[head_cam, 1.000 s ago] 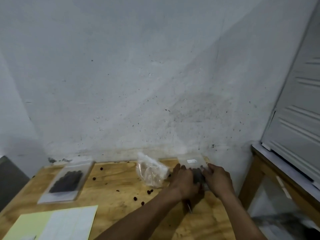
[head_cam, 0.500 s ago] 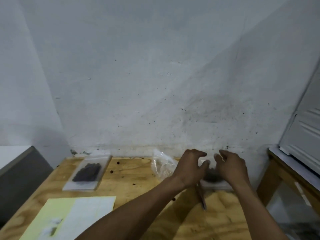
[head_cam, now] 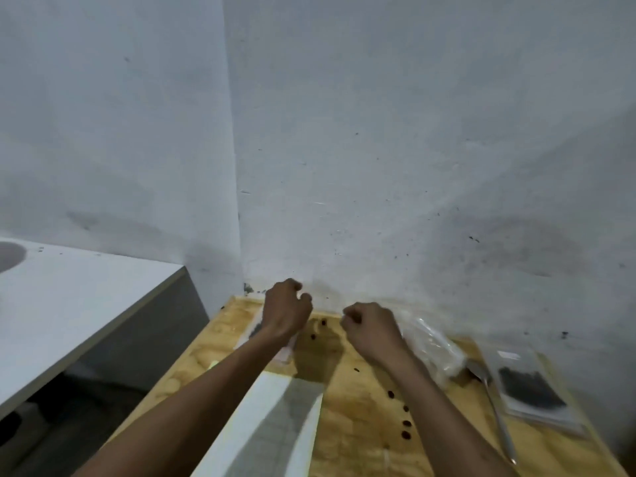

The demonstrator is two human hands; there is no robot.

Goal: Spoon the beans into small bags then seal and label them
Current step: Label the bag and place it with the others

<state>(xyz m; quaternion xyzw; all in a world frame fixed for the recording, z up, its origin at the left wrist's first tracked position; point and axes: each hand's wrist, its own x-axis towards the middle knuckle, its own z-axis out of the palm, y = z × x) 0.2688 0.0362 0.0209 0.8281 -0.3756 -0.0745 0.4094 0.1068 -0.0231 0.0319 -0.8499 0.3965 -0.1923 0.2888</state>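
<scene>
Honestly, I read both hands as curled on nothing, left hand [head_cam: 287, 311] over a half-hidden bag [head_cam: 287, 351], right hand [head_cam: 371, 327] mid-table, so I'd pinch the filled bean bag [head_cam: 531, 390] far right by its stiff top edge—light, limp, slippery film.

Two hands in view: left hand [head_cam: 287, 313] and right hand [head_cam: 373, 330], both with fingers curled. Bags counted, three: one flat bag of dark beans [head_cam: 531, 390] at the right, one flat bag [head_cam: 253, 330] mostly hidden under the left hand at the far left, and one crumpled clear bag [head_cam: 430, 346] between them. One spoon [head_cam: 494, 407], one sheet of paper [head_cam: 275, 432] near, and about eight loose beans [head_cam: 390, 394] on the one wooden table [head_cam: 361, 452]; some specks too small to tell.
</scene>
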